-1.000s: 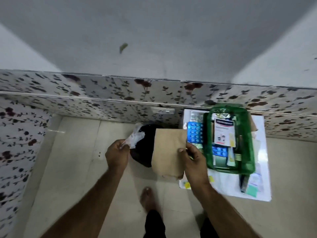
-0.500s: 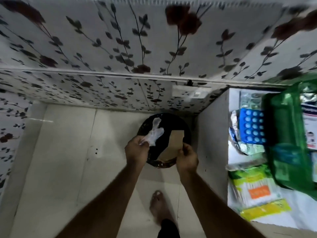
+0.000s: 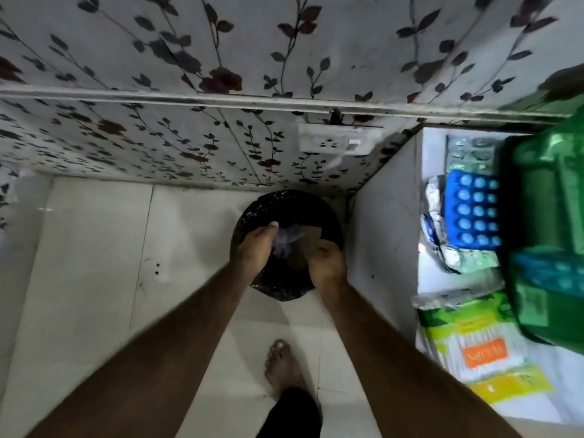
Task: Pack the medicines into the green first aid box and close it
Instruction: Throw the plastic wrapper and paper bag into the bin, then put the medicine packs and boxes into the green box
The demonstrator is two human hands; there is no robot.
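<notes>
Nearest, a bare foot (image 3: pixel 282 363) on the pale tiled floor (image 3: pixel 94 279). Beyond it, both arms reaching down over a bin lined with a black bag (image 3: pixel 286 245). Left hand (image 3: pixel 256 248) closed around a crumpled clear plastic wrapper (image 3: pixel 286 240); right hand (image 3: pixel 327 265) pinching a brown paper piece (image 3: pixel 305 248), both held inside the bin's mouth. Well off to the right of the hands, up on the white worktop (image 3: pixel 429 153): green first aid box (image 3: pixel 543 232), with a blue blister pack (image 3: pixel 471 210) just beside it. Farthest, floral wall (image 3: pixel 189 58) with a socket (image 3: pixel 331 141).
</notes>
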